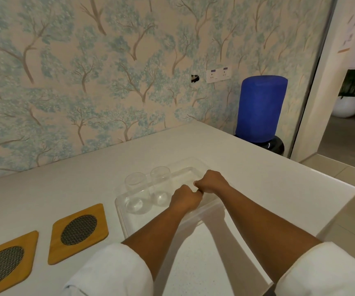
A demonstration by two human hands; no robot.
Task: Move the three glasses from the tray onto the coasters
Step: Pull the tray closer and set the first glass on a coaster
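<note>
- So far, nothing looks delivered: we see two clear glasses, the left glass (135, 190) and the middle glass (160, 184), standing upright side by side in the clear plastic tray (122, 218) on the counter.
- We cannot find the third glass; it may sit behind our hands (clear on clear is hard to read here), so we leave it open.
- Our left hand (185, 199) and right hand (211, 182) meet over the tray's right part, knuckles touching, both curled into loose fists; whether they enclose anything we cannot tell.
- Two wooden coasters with dark woven ovals lie left of the tray: the near coaster (5, 263) at the frame's edge and the far coaster (79, 232) just beside the tray. Both are bare, and a third coaster is not in view.
- We judge the task barely begun: every visible glass has yet to travel left to a coaster.
- Our work surface is a pale white countertop (257, 178), smooth and uncluttered around the tray.
- Behind it runs tree-patterned wallpaper (87, 71) with a double socket (218, 75); a blue-covered water bottle (261, 108) stands past the counter's corner, beside a doorway (347, 103).
</note>
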